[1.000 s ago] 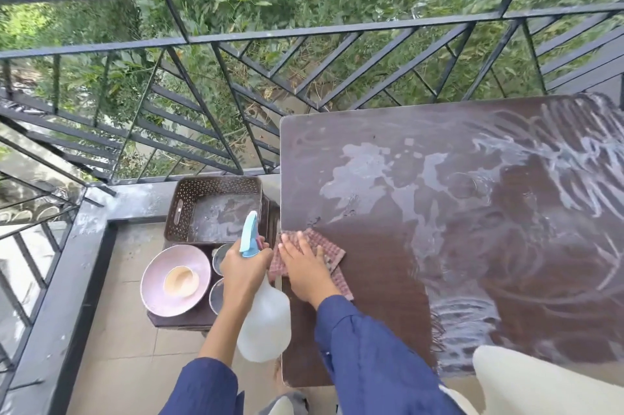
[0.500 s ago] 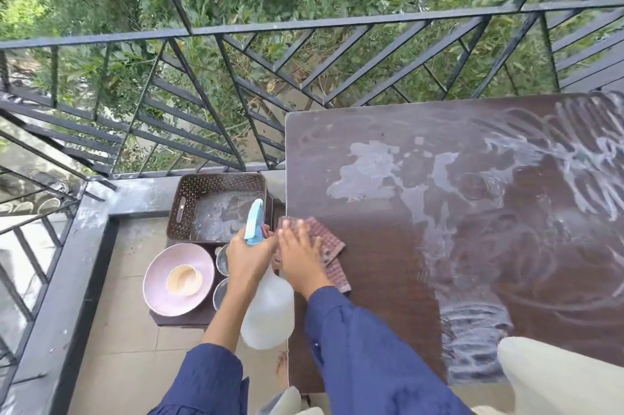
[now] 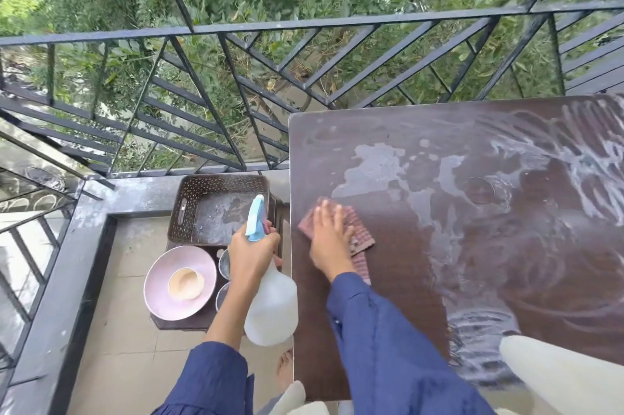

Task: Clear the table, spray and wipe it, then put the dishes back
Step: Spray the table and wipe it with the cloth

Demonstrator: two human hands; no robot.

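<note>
The right grip (image 3: 329, 239) lies flat and released, pressing the cloth (image 3: 363, 235) onto the wet counter (image 3: 472, 245) to wipe. The left grip (image 3: 253, 252) clasps the spray bottle (image 3: 271, 306) off the edge, out of the way. The dishes (image 3: 162, 283) sit beside it.

An outdoor balcony of a home is shown. It is enclosed by a black metal railing (image 3: 236, 30), through which dense green foliage (image 3: 111, 9) is seen. The floor (image 3: 135, 354) is laid with pale tiles. A dark brown table (image 3: 405, 279) is set against the railing, and a pink plate (image 3: 158, 300) is kept beside its left edge.
</note>
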